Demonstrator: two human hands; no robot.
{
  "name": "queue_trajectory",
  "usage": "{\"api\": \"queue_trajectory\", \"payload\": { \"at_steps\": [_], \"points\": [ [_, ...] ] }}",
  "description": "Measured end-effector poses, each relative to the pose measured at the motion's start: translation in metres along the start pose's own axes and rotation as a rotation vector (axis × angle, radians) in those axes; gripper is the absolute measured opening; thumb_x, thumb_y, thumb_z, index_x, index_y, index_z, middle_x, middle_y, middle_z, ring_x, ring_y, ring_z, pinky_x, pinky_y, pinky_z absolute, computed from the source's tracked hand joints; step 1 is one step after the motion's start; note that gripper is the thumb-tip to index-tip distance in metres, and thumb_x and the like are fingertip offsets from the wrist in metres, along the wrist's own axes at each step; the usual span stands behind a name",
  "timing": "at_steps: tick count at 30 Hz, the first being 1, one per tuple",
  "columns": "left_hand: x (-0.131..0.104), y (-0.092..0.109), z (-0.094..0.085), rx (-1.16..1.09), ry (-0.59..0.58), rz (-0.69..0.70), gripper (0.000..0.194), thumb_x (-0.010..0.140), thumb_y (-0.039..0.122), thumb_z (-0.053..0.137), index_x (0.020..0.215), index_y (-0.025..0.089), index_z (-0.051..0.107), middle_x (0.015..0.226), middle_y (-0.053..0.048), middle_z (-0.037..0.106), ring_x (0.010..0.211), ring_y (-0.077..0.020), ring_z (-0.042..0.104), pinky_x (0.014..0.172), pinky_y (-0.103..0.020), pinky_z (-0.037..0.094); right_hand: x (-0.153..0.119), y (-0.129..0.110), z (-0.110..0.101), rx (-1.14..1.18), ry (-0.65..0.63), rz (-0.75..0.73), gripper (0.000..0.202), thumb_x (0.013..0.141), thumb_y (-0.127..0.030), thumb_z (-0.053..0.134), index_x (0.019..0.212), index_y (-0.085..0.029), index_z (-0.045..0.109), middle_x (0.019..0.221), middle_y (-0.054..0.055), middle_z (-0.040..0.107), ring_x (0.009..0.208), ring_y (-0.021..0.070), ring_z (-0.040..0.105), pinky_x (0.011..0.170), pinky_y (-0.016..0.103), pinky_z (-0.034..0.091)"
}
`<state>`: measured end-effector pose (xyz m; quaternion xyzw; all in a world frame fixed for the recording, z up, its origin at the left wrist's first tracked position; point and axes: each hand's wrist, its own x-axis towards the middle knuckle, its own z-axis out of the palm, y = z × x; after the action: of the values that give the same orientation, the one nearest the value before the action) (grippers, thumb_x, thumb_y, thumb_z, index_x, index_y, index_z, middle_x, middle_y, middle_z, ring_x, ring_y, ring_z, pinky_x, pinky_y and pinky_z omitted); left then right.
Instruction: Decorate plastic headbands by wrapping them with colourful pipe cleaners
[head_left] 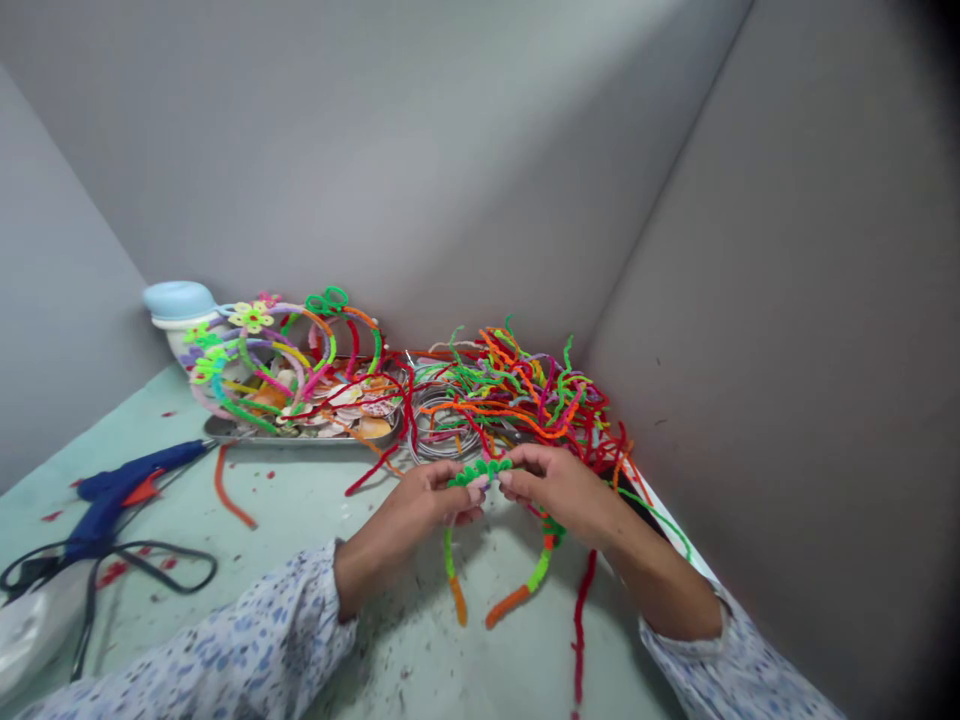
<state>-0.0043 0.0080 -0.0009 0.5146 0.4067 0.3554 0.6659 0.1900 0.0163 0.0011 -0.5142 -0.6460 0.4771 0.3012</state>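
Both of my hands meet over the middle of the table, pinching a headband (538,572) wrapped in fuzzy pipe cleaner. Its two ends hang downward, banded lime green and orange. Along its top, between my fingertips, runs a wavy green pipe cleaner (480,472). My left hand (427,495) grips the left part of the top, thumb and fingers pressed together. From the other side, my right hand (559,490) closes on the right part. A green and orange bunch shows on the band's right side, partly under my right hand.
Behind my hands lies a tangled heap of pipe cleaners (525,385) beside a wire coil (442,425). A metal tray (300,452) holds craft pieces and finished headbands (315,340), near a blue-lidded bottle (180,305). A blue glue gun (120,490) with its cord lies left. Grey walls enclose the table.
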Motion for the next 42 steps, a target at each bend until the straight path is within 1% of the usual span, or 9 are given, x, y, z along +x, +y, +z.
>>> {"api": "queue_trajectory", "payload": {
  "at_steps": [7,10,15,21,24,28,34,37,42],
  "points": [
    [0.001,-0.004,0.003,-0.059,0.031,-0.013,0.014,0.070,0.022,0.069,0.082,0.013,0.068,0.073,-0.001,0.063,0.059,-0.0091,0.056,0.059,-0.021,0.041,-0.003,-0.008,0.001,-0.084,0.047,-0.028,0.025,0.078,-0.034,0.060,0.098,-0.020,0.067,0.068,-0.003,0.060,0.053,0.0097,0.043,0.051,0.022,0.033],
    [0.001,-0.004,0.003,-0.020,0.027,0.015,0.013,0.070,0.023,0.070,0.079,0.014,0.068,0.071,0.001,0.062,0.059,-0.0090,0.056,0.061,-0.022,0.042,-0.005,-0.012,0.002,-0.100,0.059,-0.022,0.023,0.079,-0.034,0.060,0.095,-0.021,0.069,0.062,-0.004,0.057,0.048,0.0089,0.040,0.050,0.022,0.031],
    [0.001,-0.007,0.003,0.004,0.032,0.036,0.015,0.070,0.026,0.071,0.081,0.015,0.067,0.071,0.002,0.063,0.061,-0.0097,0.057,0.064,-0.024,0.046,-0.005,-0.013,0.003,-0.041,0.057,-0.013,0.019,0.078,-0.033,0.060,0.088,-0.020,0.069,0.062,-0.003,0.059,0.050,0.0101,0.044,0.051,0.023,0.032],
    [-0.001,-0.008,0.004,-0.121,0.015,0.079,0.040,0.070,0.022,0.072,0.107,0.018,0.059,0.092,-0.004,0.065,0.083,-0.0159,0.060,0.075,-0.028,0.048,-0.003,-0.009,-0.003,0.055,0.072,0.014,0.019,0.077,-0.034,0.061,0.087,-0.018,0.067,0.063,-0.003,0.056,0.053,0.0099,0.045,0.051,0.022,0.033],
    [-0.001,-0.010,0.006,-0.164,0.012,0.086,0.029,0.074,0.026,0.069,0.100,0.016,0.062,0.091,-0.007,0.065,0.084,-0.0168,0.060,0.077,-0.029,0.048,0.000,-0.007,-0.007,0.118,0.088,0.034,0.019,0.078,-0.034,0.061,0.086,-0.018,0.066,0.059,-0.005,0.051,0.050,0.0087,0.040,0.047,0.021,0.029],
    [0.003,-0.012,0.005,-0.128,0.082,0.060,0.022,0.075,0.030,0.069,0.088,0.012,0.064,0.081,-0.007,0.066,0.071,-0.0140,0.060,0.069,-0.026,0.048,0.005,-0.005,-0.009,0.188,0.065,0.036,0.018,0.078,-0.034,0.062,0.085,-0.017,0.064,0.061,-0.004,0.053,0.054,0.0093,0.043,0.050,0.021,0.033],
    [0.010,-0.014,0.001,-0.150,0.152,0.074,0.026,0.075,0.030,0.069,0.095,0.014,0.063,0.076,-0.004,0.066,0.059,-0.0098,0.058,0.061,-0.022,0.045,0.005,-0.008,-0.010,0.250,0.009,0.107,0.019,0.078,-0.033,0.062,0.088,-0.017,0.063,0.069,-0.002,0.058,0.061,0.0113,0.051,0.059,0.024,0.043],
    [0.012,-0.015,0.002,-0.153,0.157,0.071,0.027,0.074,0.030,0.069,0.095,0.014,0.063,0.074,-0.002,0.064,0.053,-0.0077,0.054,0.053,-0.020,0.042,0.005,-0.009,-0.011,0.152,0.001,0.068,0.023,0.079,-0.034,0.061,0.094,-0.018,0.064,0.078,0.000,0.062,0.070,0.0144,0.057,0.066,0.027,0.046],
    [0.013,-0.015,0.003,-0.105,0.189,0.054,0.029,0.073,0.033,0.069,0.094,0.014,0.062,0.061,0.003,0.056,0.046,-0.0059,0.044,0.043,-0.017,0.032,0.005,-0.018,-0.007,-0.157,0.096,-0.138,0.036,0.073,-0.030,0.068,0.107,-0.023,0.064,0.107,0.004,0.061,0.097,0.0200,0.057,0.085,0.032,0.044]
  ]
}}
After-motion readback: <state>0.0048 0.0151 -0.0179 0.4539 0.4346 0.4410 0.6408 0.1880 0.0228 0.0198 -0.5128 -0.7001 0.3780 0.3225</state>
